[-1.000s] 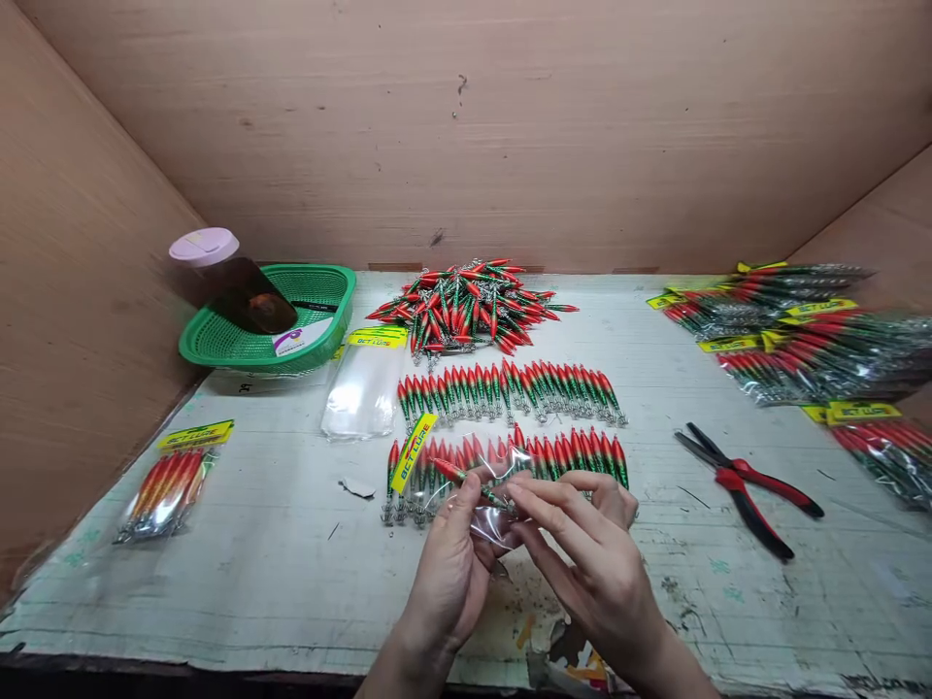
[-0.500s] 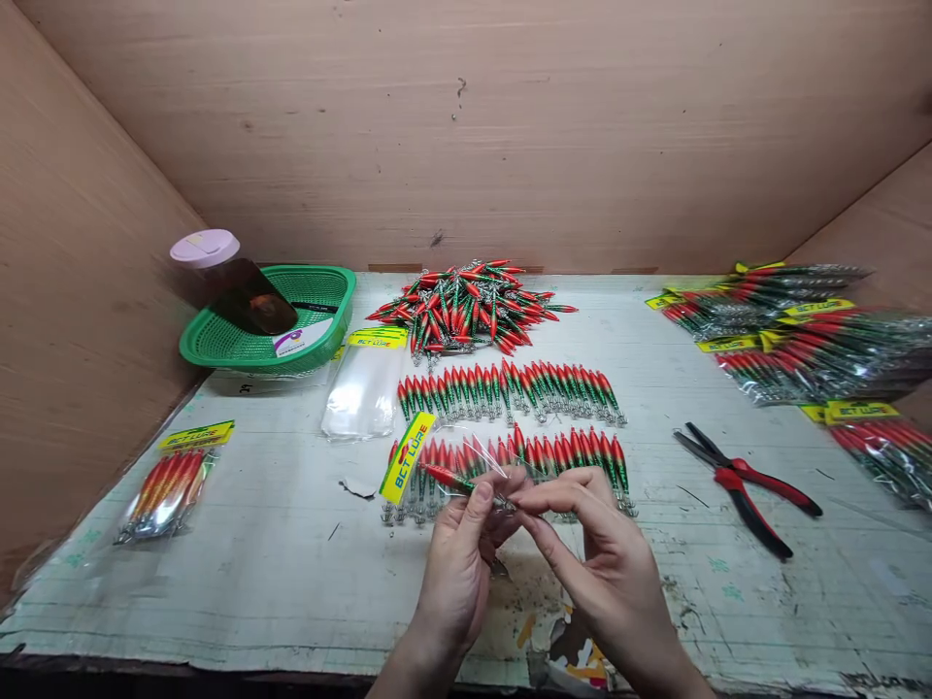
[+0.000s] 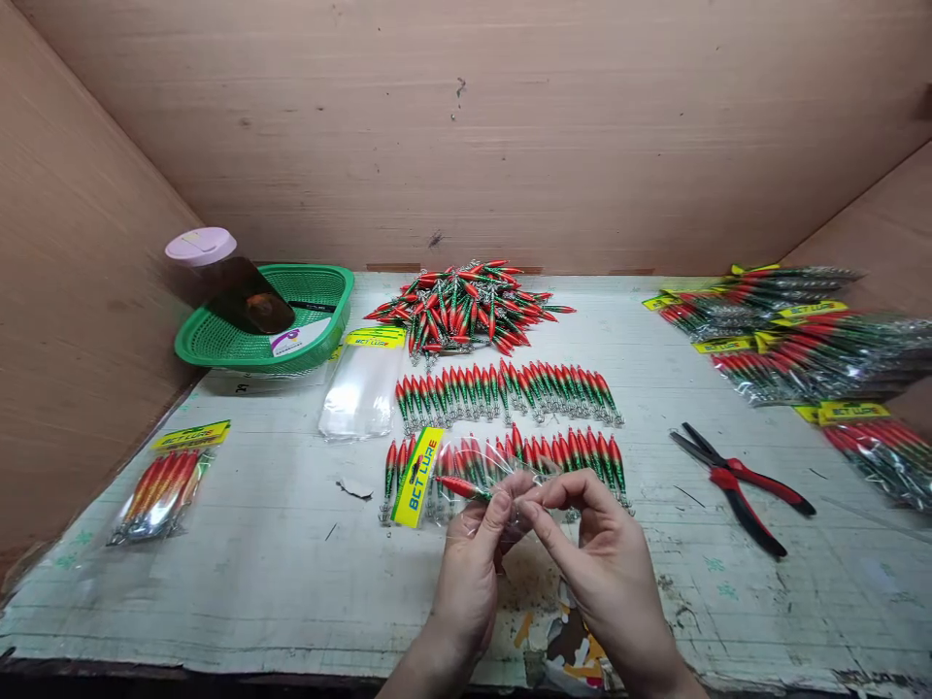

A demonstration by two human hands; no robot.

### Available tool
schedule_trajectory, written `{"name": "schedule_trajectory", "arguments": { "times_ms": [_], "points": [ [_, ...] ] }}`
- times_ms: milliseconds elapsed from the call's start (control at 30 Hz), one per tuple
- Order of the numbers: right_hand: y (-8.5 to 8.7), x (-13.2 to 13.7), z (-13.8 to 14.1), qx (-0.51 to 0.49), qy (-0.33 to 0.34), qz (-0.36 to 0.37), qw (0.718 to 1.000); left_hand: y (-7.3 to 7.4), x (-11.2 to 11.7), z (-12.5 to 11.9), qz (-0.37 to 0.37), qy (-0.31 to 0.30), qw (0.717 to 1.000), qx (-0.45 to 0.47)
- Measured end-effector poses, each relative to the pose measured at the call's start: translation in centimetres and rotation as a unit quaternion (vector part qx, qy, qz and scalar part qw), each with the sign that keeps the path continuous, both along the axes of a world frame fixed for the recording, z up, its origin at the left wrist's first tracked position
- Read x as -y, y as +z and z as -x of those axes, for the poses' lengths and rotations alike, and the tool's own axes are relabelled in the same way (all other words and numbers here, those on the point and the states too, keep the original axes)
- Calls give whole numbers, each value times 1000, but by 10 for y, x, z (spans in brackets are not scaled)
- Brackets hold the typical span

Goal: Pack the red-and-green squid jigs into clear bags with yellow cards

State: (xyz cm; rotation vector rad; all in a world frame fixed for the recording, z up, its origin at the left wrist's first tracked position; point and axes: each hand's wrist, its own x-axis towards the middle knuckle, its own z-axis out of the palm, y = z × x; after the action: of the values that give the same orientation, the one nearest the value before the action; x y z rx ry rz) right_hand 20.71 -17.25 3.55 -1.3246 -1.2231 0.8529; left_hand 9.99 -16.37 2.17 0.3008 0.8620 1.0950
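A clear plastic bag (image 3: 460,456) with a yellow "BCT LURE" header (image 3: 418,478) is held between my hands, its header end to the left. A red and green squid jig (image 3: 457,484) lies along it, seemingly inside, red tip toward the header. My left hand (image 3: 477,549) is closed around the bag and the jig, thumb on top. With thumb and forefinger, my right hand (image 3: 593,544) pinches the bag's right end. My fingers cover the jig's hook end. Just beyond stands a front row of similar jigs (image 3: 582,454), partly hidden by the bag and hands.
Behind are a second row of jigs (image 3: 481,390) and a heap (image 3: 466,306). Bags (image 3: 360,388) lie left of the rows, near a green basket (image 3: 342,316) holding a lidded cup (image 3: 244,291). A filled pack (image 3: 167,485) sits left; pliers (image 3: 728,476) and filled packs (image 3: 793,349) lie right.
The bag's header has shifted a little right and down and stands more upright. The plastic is spread wider over the front row, and my right fingertips have moved slightly right along the bag.
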Motion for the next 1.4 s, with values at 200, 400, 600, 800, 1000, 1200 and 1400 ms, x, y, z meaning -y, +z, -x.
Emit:
{"name": "schedule_trajectory", "arguments": {
  "times_ms": [200, 400, 600, 800, 1000, 1200, 1400],
  "points": [
    [-3, 3, -21, 21, 36, -16, 999, 5, -5, 6, 48, 34, 991, 118],
    [-8, -1, -32, 221, 96, -83, 967, 5, -3, 5, 46, 16, 989, 142],
    [-7, 0, -23, 311, 5, -144, 939, 8, 1, 6, 26, 9, 982, 188],
    [-6, 0, -22, 336, 48, -146, 929, 6, -4, 10, -17, -15, 976, 214],
    [-8, -7, -20, 355, 68, -191, 913, 3, -3, 4, 9, 6, 981, 194],
    [-11, -11, -20, 309, 127, -196, 922, 5, -6, 7, 28, 58, 985, 158],
    [-19, -11, -19, 310, 159, -182, 920, 2, -11, 16, 48, 177, 976, 117]
  ]
}}
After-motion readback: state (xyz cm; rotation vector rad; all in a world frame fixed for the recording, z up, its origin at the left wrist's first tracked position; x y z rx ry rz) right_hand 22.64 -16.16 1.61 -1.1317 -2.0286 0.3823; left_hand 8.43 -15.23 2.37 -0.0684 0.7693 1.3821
